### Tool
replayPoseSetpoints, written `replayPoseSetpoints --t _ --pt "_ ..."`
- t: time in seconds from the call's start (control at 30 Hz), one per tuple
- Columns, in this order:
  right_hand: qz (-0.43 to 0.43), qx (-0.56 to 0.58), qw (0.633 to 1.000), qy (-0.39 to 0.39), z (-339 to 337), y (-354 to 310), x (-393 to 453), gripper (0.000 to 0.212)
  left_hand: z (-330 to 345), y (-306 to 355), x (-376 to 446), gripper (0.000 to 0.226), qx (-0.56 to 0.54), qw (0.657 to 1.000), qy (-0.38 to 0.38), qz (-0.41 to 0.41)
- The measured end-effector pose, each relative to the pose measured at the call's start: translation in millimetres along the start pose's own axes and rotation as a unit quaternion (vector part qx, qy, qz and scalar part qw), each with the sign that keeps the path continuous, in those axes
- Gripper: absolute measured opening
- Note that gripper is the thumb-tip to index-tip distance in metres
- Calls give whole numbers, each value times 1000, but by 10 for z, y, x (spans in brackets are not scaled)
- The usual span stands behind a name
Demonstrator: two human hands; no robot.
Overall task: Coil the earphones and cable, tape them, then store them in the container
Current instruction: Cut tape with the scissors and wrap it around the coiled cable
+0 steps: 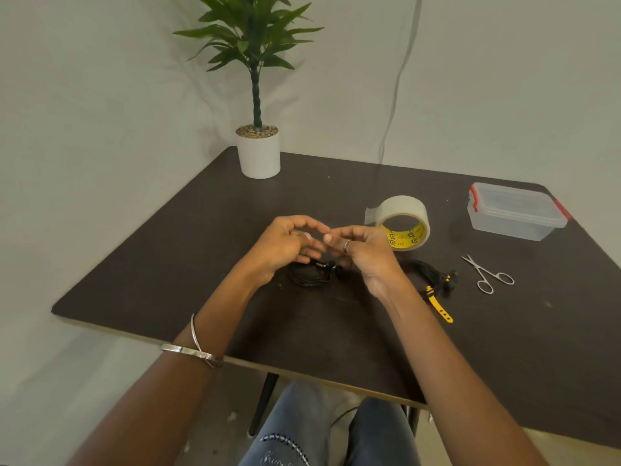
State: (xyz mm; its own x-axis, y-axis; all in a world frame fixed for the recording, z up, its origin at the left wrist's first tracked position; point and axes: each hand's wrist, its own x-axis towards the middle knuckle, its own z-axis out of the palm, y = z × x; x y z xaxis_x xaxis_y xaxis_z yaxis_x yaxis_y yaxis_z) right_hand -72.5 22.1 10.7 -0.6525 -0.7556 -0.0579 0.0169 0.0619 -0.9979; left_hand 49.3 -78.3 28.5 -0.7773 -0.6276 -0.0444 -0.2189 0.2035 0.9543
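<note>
both hands [316, 243] curl fingertip-to-fingertip above the coiled earphones [311, 274].

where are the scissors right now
In the head view the scissors lie flat on the right side of the dark table, just right of the coiled black cable with the yellow strap and nearer the person than the clear container.

1 head-worn camera looks forward and down, close over the dark brown rectangular table [336, 331], facing the wall.

black coiled earphones [311, 274] lie near the cable bundle [426, 271] (yellow strap), closed container [515, 211] apart.
</note>
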Motion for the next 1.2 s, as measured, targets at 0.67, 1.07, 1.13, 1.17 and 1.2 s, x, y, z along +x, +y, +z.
replayPoseSetpoints --t 0.67,1.07,1.13,1.17,1.2 --pt "-98 72 992 36 -345 -7 4 18 -69 -173 -55 43 334 922 89 -174" --pt "-156 175 964 122 -554 -19 -76 19 81 -132 3 14 385 909 145 -73" --pt "-153 141 972 108 -534 -47 -85 26 71 -118 25 10 374 916 144 -27" --pt "-151 114 978 92 -519 -59 -88 32 68 -108 44 9 367 919 142 -4" --pt "-153 78 983 72 -497 -72 -89 40 62 -89 68 8 358 924 135 17"
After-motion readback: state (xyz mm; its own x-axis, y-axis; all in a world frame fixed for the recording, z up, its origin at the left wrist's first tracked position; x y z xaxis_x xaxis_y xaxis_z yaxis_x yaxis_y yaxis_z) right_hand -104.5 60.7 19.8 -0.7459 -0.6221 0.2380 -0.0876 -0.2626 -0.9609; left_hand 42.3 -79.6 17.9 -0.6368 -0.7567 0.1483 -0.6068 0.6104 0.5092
